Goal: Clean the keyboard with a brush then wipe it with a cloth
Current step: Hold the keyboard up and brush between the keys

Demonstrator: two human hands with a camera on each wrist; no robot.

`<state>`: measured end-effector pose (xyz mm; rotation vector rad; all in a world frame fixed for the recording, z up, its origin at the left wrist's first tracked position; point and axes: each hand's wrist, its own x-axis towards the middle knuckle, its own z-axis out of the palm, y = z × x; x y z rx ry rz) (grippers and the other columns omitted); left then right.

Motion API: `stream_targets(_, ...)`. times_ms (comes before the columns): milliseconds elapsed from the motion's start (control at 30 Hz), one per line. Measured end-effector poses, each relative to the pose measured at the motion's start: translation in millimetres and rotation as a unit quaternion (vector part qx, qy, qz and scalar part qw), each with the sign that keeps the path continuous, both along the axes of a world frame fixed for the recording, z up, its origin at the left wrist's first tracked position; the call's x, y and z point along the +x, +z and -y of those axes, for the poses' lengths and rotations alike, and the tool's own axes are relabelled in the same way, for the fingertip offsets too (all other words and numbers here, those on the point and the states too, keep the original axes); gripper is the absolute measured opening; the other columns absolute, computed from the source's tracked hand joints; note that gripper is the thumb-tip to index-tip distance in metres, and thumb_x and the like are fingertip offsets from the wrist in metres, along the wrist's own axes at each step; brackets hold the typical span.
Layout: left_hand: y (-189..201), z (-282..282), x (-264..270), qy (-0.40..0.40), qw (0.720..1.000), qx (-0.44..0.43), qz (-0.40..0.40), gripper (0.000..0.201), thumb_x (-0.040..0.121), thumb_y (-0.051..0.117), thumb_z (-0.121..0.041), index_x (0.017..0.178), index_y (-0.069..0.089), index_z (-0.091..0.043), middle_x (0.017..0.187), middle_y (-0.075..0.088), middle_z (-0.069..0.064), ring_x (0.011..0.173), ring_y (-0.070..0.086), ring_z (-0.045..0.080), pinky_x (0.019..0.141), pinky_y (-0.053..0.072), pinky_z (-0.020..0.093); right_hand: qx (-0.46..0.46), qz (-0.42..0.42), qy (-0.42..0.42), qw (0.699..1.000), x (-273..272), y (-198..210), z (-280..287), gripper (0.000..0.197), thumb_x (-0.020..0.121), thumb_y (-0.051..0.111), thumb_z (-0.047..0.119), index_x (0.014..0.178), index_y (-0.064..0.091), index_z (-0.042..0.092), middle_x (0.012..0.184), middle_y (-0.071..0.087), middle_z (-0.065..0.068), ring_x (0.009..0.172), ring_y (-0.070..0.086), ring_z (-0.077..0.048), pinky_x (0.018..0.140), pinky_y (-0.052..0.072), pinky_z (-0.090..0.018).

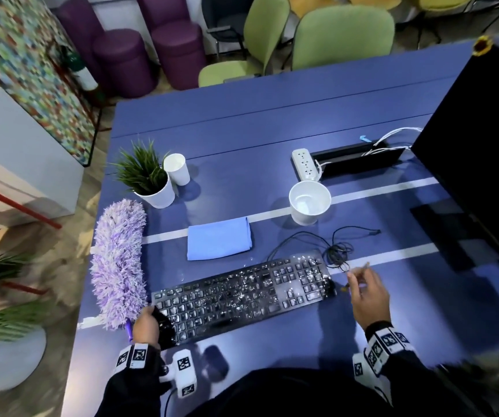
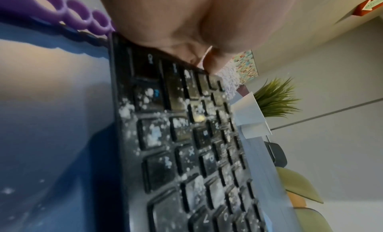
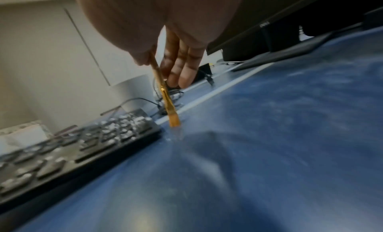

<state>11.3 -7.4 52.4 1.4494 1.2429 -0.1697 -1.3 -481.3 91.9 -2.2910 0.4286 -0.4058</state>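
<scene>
A black keyboard dusted with white crumbs lies across the blue table. My left hand grips its left end, fingers curled over the corner keys. My right hand pinches a thin brush with an orange handle, just past the keyboard's right end. The pale bristles touch the tabletop beside that end. A folded blue cloth lies behind the keyboard, apart from both hands.
A fluffy purple duster lies left of the keyboard, its handle by my left wrist. Behind stand a potted plant, a paper cup, a white bowl-like cup and a power strip. A coiled cable and a monitor are at right.
</scene>
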Motion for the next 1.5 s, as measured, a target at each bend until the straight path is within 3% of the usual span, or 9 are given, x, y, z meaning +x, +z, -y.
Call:
stream_targets(100,-2.1,-3.0,4.4,0.041,0.998,-0.025,0.046,0.048,0.074,0.056,-0.056,0.093,0.067,-0.013,0.105,0.063,0.032,0.069,0.059,0.03,0.071,0.052,0.039,0.013,-0.063,-0.05,0.997,-7.8,-9.6,8.9,0.043,0.088,0.04,0.039,0.09,0.066,0.005,0.091,0.059,-0.018,0.083,0.058,-0.033,0.078,0.043,-0.031)
stream_targets(200,31.6,20.7,6.7,0.032,0.997,-0.04,0.051,0.091,0.059,0.062,-0.084,0.116,0.064,-0.013,0.115,0.064,0.014,0.099,0.064,0.032,0.095,0.05,0.048,0.03,-0.158,-0.056,0.985,-8.7,-16.1,22.4,0.051,0.086,0.034,0.047,0.08,0.066,0.008,0.083,0.067,-0.018,0.089,0.059,-0.036,0.078,0.045,-0.039)
stream_targets(367,48.3,38.1,4.7,0.034,0.995,0.053,0.075,0.057,0.068,0.069,-0.072,0.068,0.054,-0.017,0.077,0.053,0.007,0.073,0.049,0.023,0.07,0.042,0.032,0.05,-0.154,-0.027,0.986,-0.9,8.2,18.0,0.044,0.091,0.043,0.043,0.066,0.061,0.013,0.06,0.067,-0.005,0.071,0.065,-0.027,0.06,0.04,-0.026)
stream_targets(533,38.6,29.3,7.4,0.077,0.991,0.052,0.097,0.084,0.051,0.075,-0.072,0.11,0.069,-0.014,0.111,0.068,0.008,0.102,0.064,0.029,0.101,0.048,0.047,-0.018,-0.01,0.008,1.0,10.5,41.2,-0.5,0.026,0.089,0.045,0.032,0.079,0.066,0.019,0.062,0.066,0.001,0.062,0.059,-0.014,0.061,0.039,-0.022)
stream_targets(667,34.6,23.9,6.0,0.079,0.991,0.022,0.105,0.074,0.039,0.079,-0.076,0.091,0.074,-0.023,0.105,0.073,0.006,0.099,0.068,0.03,0.096,0.051,0.052,-0.015,0.072,0.02,0.997,15.5,45.0,-10.1,0.031,0.091,0.045,0.033,0.089,0.069,0.013,0.076,0.065,0.005,0.074,0.055,-0.004,0.066,0.038,0.001)
stream_targets(867,30.7,19.1,2.6,0.079,0.988,0.0,0.134,0.06,0.046,0.08,-0.071,0.091,0.076,-0.032,0.11,0.073,0.003,0.103,0.067,0.028,0.097,0.05,0.053,-0.063,-0.104,0.056,0.991,13.1,18.3,-3.7,0.033,0.087,0.039,0.034,0.063,0.056,0.018,0.055,0.053,0.002,0.066,0.063,-0.032,0.06,0.033,-0.024)
stream_targets(1033,25.6,16.4,-0.4,0.083,0.984,-0.014,0.155,0.065,0.038,0.082,-0.068,0.095,0.075,-0.038,0.113,0.072,0.002,0.109,0.066,0.028,0.101,0.047,0.053,-0.042,-0.057,0.026,0.997,18.8,30.3,-4.6,0.029,0.095,0.047,0.027,0.081,0.066,0.01,0.068,0.066,-0.002,0.066,0.057,-0.021,0.064,0.035,-0.023)
stream_targets(1133,22.4,14.2,-0.3,0.092,0.983,-0.027,0.155,0.063,0.039,0.084,-0.065,0.095,0.076,-0.036,0.113,0.072,0.005,0.108,0.066,0.029,0.1,0.048,0.055,-0.054,-0.101,0.048,0.992,18.1,21.6,-3.4,0.047,0.089,0.033,0.045,0.07,0.062,0.013,0.063,0.063,-0.002,0.067,0.061,-0.028,0.065,0.045,-0.028)
stream_targets(1500,25.1,15.8,-0.2,0.105,0.977,-0.044,0.181,0.045,0.048,0.082,-0.048,0.088,0.078,-0.029,0.111,0.071,0.014,0.106,0.067,0.031,0.1,0.048,0.055,-0.044,-0.063,0.035,0.996,10.7,22.8,-8.1,0.038,0.089,0.041,0.03,0.073,0.067,0.008,0.075,0.068,0.003,0.069,0.058,-0.013,0.064,0.033,-0.019)
